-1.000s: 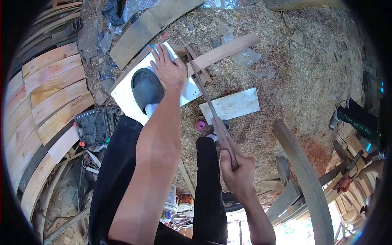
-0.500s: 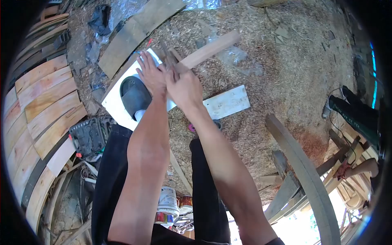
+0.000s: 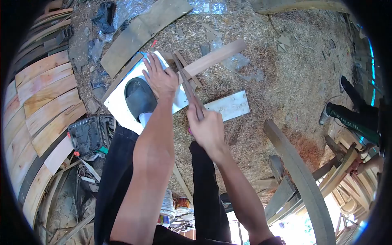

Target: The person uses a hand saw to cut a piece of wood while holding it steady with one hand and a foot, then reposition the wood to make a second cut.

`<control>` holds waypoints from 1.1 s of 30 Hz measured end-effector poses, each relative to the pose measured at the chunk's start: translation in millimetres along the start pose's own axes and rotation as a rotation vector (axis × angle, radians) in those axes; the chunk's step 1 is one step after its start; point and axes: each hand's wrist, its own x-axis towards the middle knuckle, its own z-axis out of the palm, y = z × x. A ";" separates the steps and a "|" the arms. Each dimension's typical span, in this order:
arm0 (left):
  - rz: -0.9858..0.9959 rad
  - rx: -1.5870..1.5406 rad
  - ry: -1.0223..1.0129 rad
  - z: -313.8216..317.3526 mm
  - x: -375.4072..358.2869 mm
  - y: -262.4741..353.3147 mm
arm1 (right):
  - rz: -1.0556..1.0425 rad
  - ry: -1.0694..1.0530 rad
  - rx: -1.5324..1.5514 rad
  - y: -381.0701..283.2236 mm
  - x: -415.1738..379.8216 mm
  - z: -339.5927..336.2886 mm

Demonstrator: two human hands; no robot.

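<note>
My left hand (image 3: 162, 79) lies flat with fingers spread, pressing down near the far right corner of a white board (image 3: 118, 102). A foot in a dark slipper (image 3: 139, 96) stands on that board beside it. My right hand (image 3: 207, 128) is closed round the near end of a long, narrow brown handsaw (image 3: 190, 89), seen nearly edge-on. The saw lies across the near end of a wooden strip (image 3: 214, 59), which sticks out past the board to the right. How deep the blade sits is too small to tell.
A white plank (image 3: 228, 105) lies on the shavings, right of the board. At left are stacked boards (image 3: 53, 98) and an open tool case (image 3: 90, 134). A curved beam (image 3: 300, 175) stands at right, with another person's legs (image 3: 347, 114) beyond. Paint cans (image 3: 182, 204) sit below.
My right hand has pulled back toward me and to the right, drawing the saw along with it. My left hand stays on the board; the whole view has shifted slightly.
</note>
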 end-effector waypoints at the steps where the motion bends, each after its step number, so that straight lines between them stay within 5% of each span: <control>1: -0.001 -0.001 -0.015 0.0 1.3 0.2 | -0.027 0.000 -0.005 -2.0 20.7 11.3; 8: 0.021 0.021 -0.033 7.0 -1.4 -13.2 | -0.048 0.031 -0.013 -26.4 75.1 40.9; 17: 0.014 -0.016 0.030 1.8 -4.2 0.4 | -0.037 -0.022 0.129 13.1 -61.8 -43.6; 33: -0.052 -0.049 -0.037 -2.5 1.1 1.3 | 0.004 -0.068 0.043 11.1 -65.2 -43.7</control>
